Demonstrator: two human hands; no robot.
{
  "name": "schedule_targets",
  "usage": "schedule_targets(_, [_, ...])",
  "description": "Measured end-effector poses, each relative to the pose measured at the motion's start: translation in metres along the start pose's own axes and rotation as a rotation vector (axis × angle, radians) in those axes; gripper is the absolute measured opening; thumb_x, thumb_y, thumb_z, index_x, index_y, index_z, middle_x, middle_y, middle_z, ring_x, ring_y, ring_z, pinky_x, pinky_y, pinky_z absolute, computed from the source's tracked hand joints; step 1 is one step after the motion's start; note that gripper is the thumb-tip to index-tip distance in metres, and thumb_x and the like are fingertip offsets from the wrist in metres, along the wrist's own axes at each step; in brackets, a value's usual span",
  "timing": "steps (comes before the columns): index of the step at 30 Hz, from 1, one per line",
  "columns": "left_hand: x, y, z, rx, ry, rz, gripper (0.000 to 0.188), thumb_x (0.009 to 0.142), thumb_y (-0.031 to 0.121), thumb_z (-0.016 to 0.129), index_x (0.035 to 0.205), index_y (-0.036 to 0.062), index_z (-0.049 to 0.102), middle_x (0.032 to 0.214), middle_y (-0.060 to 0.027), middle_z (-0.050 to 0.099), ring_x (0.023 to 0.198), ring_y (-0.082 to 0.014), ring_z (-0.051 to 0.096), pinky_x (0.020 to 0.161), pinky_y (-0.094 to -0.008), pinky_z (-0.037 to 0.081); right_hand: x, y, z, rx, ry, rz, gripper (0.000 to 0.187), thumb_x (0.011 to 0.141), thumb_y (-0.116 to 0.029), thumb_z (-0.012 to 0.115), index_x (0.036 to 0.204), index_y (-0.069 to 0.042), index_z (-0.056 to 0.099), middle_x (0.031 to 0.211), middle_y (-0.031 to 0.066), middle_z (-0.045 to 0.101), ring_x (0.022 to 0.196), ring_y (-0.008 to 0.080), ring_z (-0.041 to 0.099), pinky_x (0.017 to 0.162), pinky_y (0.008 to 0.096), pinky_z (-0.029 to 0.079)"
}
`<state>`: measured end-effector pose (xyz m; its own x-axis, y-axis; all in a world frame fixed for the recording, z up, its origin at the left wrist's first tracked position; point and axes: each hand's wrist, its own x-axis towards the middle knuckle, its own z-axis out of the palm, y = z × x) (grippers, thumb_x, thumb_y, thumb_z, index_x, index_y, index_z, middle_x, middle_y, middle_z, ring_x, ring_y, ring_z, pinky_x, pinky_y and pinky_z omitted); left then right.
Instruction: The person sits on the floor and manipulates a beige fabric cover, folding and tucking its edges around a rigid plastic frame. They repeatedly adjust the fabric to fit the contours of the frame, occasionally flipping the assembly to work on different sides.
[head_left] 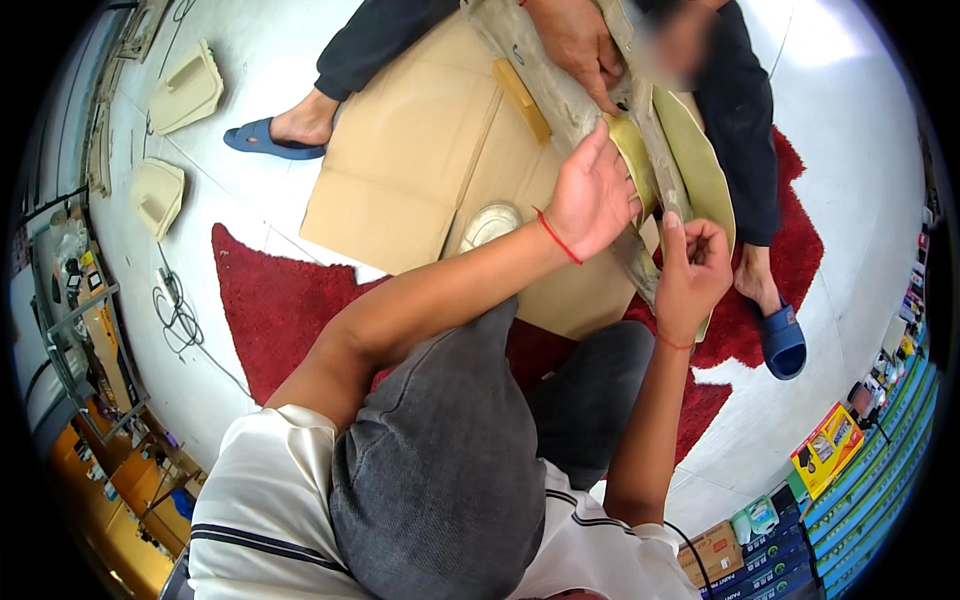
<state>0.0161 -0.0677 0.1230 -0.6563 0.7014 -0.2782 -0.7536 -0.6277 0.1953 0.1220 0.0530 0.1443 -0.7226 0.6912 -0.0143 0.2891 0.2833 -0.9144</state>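
A long beige moulded panel (688, 185), possibly vehicle trim, stands at a slant between me and another person. Its weathered grey-beige inner side shows, and a yellow-green strip (630, 150) lies in its hollow. My left hand (590, 200) is palm up beside that strip, fingers stretched and slightly bent, fingertips touching or close to it. Lower on the panel, my right hand (695, 265) has its thumb raised and fingers curled at the edge, closed on it. From the far side, the other person's hand (575, 45) reaches down into the panel with a finger extended.
Flattened cardboard (400, 170) lies beneath the panel, over a dark red rug (275, 310). The other person's slippered feet flank it. At far left are two beige trim pieces (188, 90) and a coiled cable (178, 315). Boxes (715, 555) stand at lower right.
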Motion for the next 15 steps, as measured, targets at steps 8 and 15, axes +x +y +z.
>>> schedule_targets(8, [0.004,-0.018,0.039,0.119,-0.218,-0.044,0.056,0.105,0.031,0.047,0.155,0.0066,0.038,0.158,-0.0085,0.043,0.147,-0.0244,0.039,0.122,-0.044,0.03,0.025,-0.032,-0.05,-0.134,0.089,-0.234,0.021,0.09,-0.007,0.081,0.085,-0.005,0.061,0.076,-0.006,0.055,0.068,0.0039,0.045,0.061,0.0217,0.038])
schedule_targets(15, [-0.004,0.011,0.04,0.523,-0.179,-0.085,0.042,0.108,0.029,0.051,0.134,-0.0032,0.061,0.13,-0.0181,0.069,0.124,-0.027,0.066,0.111,-0.0376,0.047,0.068,-0.032,-0.075,0.053,0.077,-0.249,0.015,0.095,-0.006,0.076,0.089,-0.004,0.062,0.079,-0.0073,0.055,0.071,0.0015,0.045,0.063,0.0179,0.035])
